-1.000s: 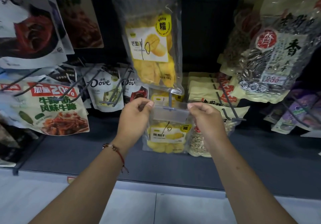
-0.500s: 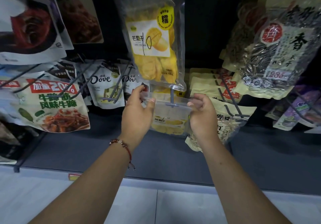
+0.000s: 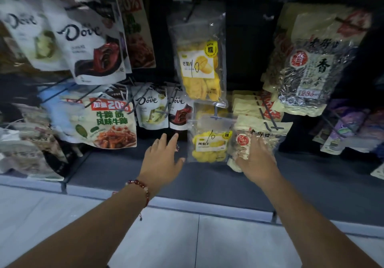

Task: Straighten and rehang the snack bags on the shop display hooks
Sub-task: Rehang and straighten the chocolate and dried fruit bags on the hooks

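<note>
Both hands have let go of the small yellow fruit bag [image 3: 209, 137], which half a second ago they were pinching by its clear top corners and lifting toward the hook [image 3: 216, 113]; it now hangs by itself, its clear header threaded on that hook, directly below the bigger mango bag [image 3: 199, 64] on the row above. The left hand [image 3: 161, 160], a bead bracelet [image 3: 141, 188] at its wrist, has dropped down and to the left of the bag; its fingers [image 3: 171, 141] are straight and spread, holding nothing, with the thumb tip just beside the bag's lower left corner, though contact is too fine to tell. The right hand [image 3: 256, 159] has moved the other way, onto the pale nut bag [image 3: 252, 143] hanging just to the right of the fruit bag; its fingers are straight and seem to lie flat against that bag's front, pressing or steadying it, not curled round it. The fruit bag hangs fairly square, perhaps a touch tilted, between the two hands and ahead of the fingertips. In my judgement this one bag is rehung and that step is finished, and the right hand's reach suggests the nut bag beside it is next to be straightened. The Dove chocolate bags [image 3: 152, 109] beyond the left fingers hang on their hooks untouched
</note>
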`<state>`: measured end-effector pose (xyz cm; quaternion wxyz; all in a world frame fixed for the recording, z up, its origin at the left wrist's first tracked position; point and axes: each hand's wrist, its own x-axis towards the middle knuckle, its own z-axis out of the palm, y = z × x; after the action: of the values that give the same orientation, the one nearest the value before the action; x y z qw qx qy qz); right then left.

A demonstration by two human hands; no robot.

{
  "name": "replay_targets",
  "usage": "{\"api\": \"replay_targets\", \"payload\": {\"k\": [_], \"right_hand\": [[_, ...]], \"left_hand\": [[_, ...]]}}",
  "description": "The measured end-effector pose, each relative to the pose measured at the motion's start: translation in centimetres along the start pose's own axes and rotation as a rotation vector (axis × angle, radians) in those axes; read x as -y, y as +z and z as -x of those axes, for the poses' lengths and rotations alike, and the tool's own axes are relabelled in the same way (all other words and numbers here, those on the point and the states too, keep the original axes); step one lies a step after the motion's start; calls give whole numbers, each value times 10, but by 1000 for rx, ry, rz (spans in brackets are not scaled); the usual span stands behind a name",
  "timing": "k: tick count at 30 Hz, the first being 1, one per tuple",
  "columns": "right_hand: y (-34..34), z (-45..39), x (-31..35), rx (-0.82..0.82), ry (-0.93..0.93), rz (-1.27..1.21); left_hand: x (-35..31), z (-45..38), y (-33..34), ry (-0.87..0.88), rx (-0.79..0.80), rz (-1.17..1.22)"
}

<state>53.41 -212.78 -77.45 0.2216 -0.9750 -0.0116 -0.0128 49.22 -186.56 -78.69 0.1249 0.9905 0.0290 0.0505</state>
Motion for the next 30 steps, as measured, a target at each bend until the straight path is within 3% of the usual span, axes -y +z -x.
{"api": "replay_targets", "payload": {"k": [5,11,19,25,30], "right_hand": [[0,40,6,67,-4,183],[18,90,52,131,-158,250],[20,115,134,246,-416,289],[57,112,177,360,-375,164],[79,113,255,347,-565,8]], "left_hand": [[50,61,-18,-13,50,-199],[110,126,-60,-172,20,-216],[134,166,-102,-299,-51,-192],[139,192,-95,-337,-14,-288],[155,214,-107,-465,4,-309]]}}
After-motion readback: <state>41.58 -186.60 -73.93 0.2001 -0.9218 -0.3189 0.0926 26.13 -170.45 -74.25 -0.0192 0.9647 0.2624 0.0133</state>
